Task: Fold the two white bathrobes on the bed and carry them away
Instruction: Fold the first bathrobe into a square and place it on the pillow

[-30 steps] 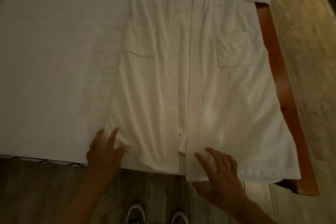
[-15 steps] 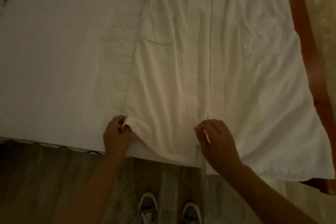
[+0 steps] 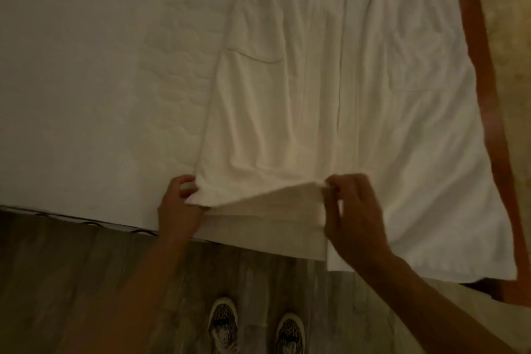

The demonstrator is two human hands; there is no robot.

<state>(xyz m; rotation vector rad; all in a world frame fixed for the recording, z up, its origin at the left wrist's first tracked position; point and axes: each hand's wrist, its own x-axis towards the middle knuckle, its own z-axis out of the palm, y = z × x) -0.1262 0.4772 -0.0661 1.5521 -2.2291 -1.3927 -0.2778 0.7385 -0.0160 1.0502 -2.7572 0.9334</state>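
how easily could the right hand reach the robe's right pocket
Probably easily: the pocket lies uncovered up the bed with nothing between, though the right hand must first release the hem it pinches.

A white terry-cloth bathrobe (image 3: 359, 95) lies spread front-up on the white bed (image 3: 86, 95), two patch pockets showing, one front panel's hem raised at the near edge.

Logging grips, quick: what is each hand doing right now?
Left hand: gripping the bathrobe hem's left corner.
Right hand: pinching the same hem near the front opening.
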